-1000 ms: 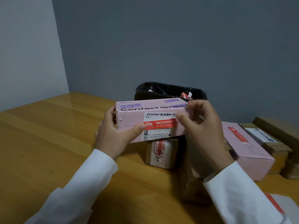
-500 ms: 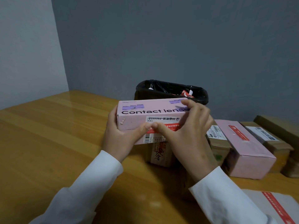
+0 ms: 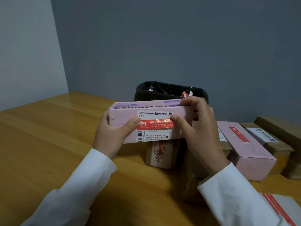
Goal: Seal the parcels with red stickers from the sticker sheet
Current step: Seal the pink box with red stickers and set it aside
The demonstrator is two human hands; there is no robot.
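Wooden table (image 3: pixel 48 144): black bin (image 3: pixel 171 91), scraps inside.

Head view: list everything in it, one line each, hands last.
pink parcel: one, pink, held above the table
red sticker: one, red, on its shipping label
second pink parcel: one, pink, red-stickered, table right
brown parcels: several, brown; one under the held parcel, others far right
bin: one, black-lined, behind
sticker sheet: one, white with a red strip, bottom right
table: one, wood
left hand: grip on the parcel's left end
right hand: thumb on the sticker
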